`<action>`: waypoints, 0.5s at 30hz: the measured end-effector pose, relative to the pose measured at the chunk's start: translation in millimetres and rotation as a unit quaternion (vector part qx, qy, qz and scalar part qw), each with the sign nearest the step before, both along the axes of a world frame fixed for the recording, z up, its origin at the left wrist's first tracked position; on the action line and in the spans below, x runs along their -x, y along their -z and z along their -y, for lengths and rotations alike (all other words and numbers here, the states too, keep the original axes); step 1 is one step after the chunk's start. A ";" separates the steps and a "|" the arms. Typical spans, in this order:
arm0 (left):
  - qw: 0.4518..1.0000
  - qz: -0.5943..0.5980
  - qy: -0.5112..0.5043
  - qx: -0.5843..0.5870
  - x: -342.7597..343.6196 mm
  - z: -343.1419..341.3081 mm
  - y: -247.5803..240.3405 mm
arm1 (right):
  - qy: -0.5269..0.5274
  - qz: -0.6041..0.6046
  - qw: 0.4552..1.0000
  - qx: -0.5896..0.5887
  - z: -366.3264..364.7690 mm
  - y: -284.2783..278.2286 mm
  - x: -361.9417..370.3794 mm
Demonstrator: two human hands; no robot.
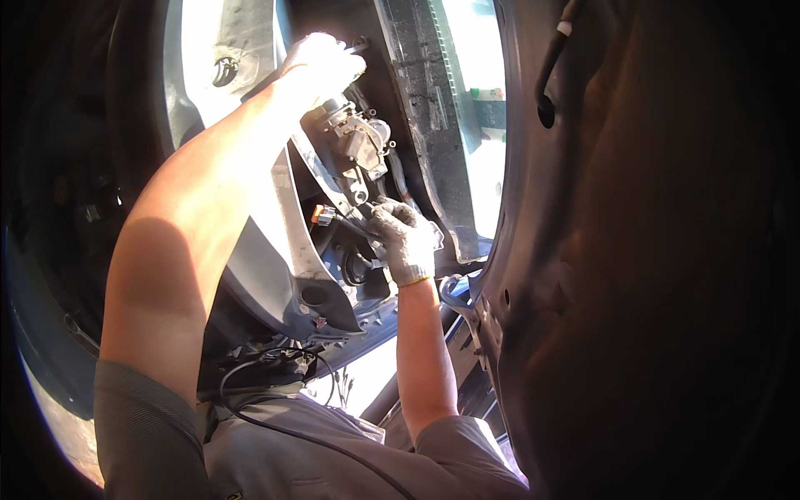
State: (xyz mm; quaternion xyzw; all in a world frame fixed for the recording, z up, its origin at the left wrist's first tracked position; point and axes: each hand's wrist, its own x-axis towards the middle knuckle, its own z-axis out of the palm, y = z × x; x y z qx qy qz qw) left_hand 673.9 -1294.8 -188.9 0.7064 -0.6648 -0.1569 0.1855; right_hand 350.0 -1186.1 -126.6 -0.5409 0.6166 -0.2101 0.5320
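A grey metal motor assembly (pixel 363 143) with a linkage bar (pixel 321 173) sits in the open cavity below a vehicle's windscreen. My left hand (pixel 321 65), in a pale work glove washed out by sunlight, is closed at the far end of the assembly. A small metal end (pixel 358 45) shows beside its fingers; what they hold is unclear. My right hand (pixel 402 237), in a soiled white knit glove, is closed at the near end of the linkage, just below a round-holed metal arm (pixel 358 195). Its fingertips hide whatever is between them.
An orange-and-grey connector (pixel 322 215) lies left of my right hand. A raised dark hood (pixel 658 250) fills the right side. A pale curved body panel (pixel 287 242) runs along the cavity's left. A black cable (pixel 333 448) loops across my shirt.
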 end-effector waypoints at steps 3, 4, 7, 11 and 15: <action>1.000 -0.013 -0.014 -0.004 0.6 -5.1 -10.3 | 0.019 0.011 1.000 -0.019 0.5 0.5 -5.0; 1.000 -0.012 -0.015 0.002 1.2 -7.4 -12.1 | 0.010 0.005 1.000 -0.014 0.3 0.4 -8.4; 1.000 -0.008 -0.023 0.000 1.2 -8.3 -15.1 | -0.008 -0.021 1.000 -0.006 -1.1 -2.4 -19.8; 0.999 -0.022 -0.024 -0.027 1.9 -4.6 -15.7 | 0.006 -0.024 1.000 -0.013 -0.6 -9.9 -32.3; 1.000 -0.009 -0.010 -0.019 3.7 -3.4 -10.4 | -0.004 -0.052 0.999 0.006 -0.2 -11.3 -37.5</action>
